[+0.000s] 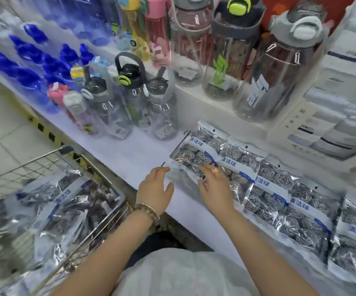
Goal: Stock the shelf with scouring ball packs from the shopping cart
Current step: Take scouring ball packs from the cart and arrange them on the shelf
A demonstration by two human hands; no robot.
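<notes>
Fingers (pixel 212 170) of the right hand (pixel 215 189) are lying extended and released on the leftmost scouring ball pack (pixel 191 155). Left hand (pixel 154 189) fingers, also loose, are touching that pack's near corner. The pack is lying flat on the white shelf (pixel 143 150), overlapping a row of packs (pixel 279 189) running right. The wire shopping cart (pixel 70 161) is standing left of the shelf, holding more packs (pixel 51 206). Water bottles (pixel 130 103) are standing behind.
</notes>
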